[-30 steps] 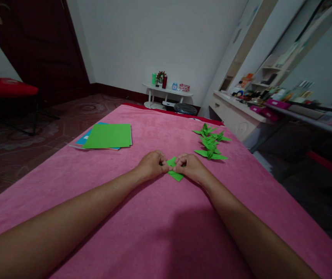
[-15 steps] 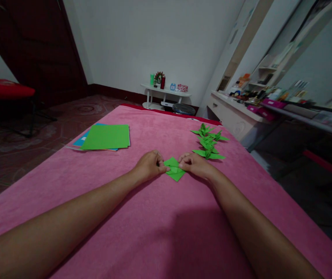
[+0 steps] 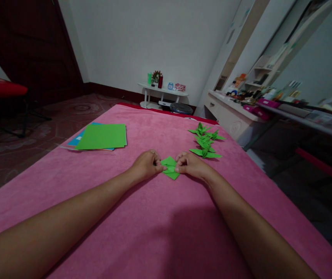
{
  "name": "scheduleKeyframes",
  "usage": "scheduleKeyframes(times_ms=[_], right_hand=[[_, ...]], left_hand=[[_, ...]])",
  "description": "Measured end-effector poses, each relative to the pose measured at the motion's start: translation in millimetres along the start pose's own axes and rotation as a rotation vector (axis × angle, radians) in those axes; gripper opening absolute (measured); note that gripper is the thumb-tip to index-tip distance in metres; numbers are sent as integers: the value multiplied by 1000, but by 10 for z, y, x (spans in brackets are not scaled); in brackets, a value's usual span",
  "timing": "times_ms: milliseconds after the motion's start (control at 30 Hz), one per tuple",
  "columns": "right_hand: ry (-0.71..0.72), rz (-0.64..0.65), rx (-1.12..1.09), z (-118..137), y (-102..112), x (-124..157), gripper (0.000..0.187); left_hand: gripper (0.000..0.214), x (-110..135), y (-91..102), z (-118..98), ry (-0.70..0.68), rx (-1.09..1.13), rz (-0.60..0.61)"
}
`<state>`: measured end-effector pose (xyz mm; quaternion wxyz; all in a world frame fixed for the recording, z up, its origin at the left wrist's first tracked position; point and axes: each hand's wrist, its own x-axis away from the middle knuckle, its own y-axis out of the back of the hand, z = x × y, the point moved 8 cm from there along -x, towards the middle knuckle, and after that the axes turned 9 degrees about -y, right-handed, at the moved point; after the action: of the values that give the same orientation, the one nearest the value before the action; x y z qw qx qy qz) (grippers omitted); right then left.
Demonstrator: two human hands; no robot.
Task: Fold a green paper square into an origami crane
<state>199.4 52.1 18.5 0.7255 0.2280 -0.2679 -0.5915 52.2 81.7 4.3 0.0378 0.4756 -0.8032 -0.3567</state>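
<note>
A small folded green paper lies on the pink cloth in front of me, roughly diamond-shaped, with a crease band across its middle. My left hand pinches its left corner, thumb on top. On the opposite corner, my right hand is closed in the same way, fingers curled and thumb pressing down. Beyond my right hand stand several green folded paper cranes, close together. Over to the left is a stack of square paper sheets, green on top with blue showing beneath.
The pink cloth covers the whole surface under my arms. A white shelf holding small items stands by the far wall. To the right is a cluttered white dresser. A red chair seat shows at far left.
The camera view has shifted slightly, so everything sits a little further left. Both hands keep hold of the folded paper, and the right thumb has moved slightly inward over it.
</note>
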Motion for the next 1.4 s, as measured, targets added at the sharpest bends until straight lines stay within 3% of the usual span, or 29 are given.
scheduleKeyframes(times_ms=[533,867,1100,1400], right_hand=[[-126,-107,159,-89,77,3,11],[-170,-138,158,-195,96,-31,25],[-183,-129,149,-161,115,5,24],[-210,-74,75,-240,132,3,24]], left_hand=[[22,-10,-11,-23,-97,-107,1],[18,19,45,-43,-117,-117,10],[18,35,86,93,-78,33,30],[32,20,106,168,-32,274,153]])
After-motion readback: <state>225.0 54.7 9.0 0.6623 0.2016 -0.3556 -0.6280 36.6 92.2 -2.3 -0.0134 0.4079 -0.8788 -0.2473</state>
